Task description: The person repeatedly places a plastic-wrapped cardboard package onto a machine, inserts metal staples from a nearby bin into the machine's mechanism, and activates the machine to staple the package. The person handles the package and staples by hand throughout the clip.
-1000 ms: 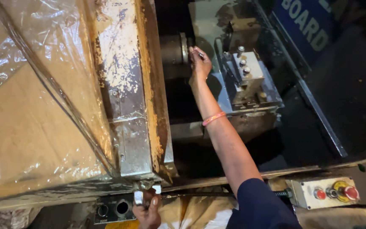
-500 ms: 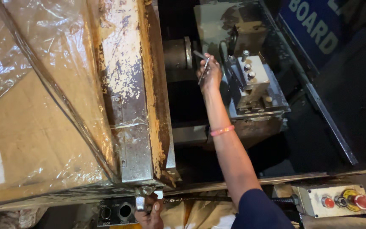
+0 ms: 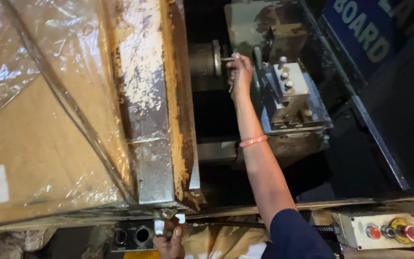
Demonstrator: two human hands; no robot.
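Observation:
I look down into a lathe-like machine. My right hand (image 3: 240, 72) reaches deep inside and grips a thin metal rod (image 3: 227, 59) that sticks out of the round chuck (image 3: 207, 60). A pink band circles that wrist. Just right of the hand stands the grey tool post (image 3: 291, 84) with several bolts on top. At the bottom edge, my left hand (image 3: 171, 240) is closed on a small metal lever (image 3: 159, 225) at the dark front panel.
A rusty metal cover (image 3: 154, 105) draped in clear plastic over cardboard (image 3: 39, 144) fills the left. A grey control box (image 3: 384, 231) with red buttons sits at the bottom right. A blue sign (image 3: 365, 29) lies top right.
The view has shifted so the machine sits a little lower and to the right. My right hand stays at the chuck, its fingers now closed on the rod. My left hand keeps its place.

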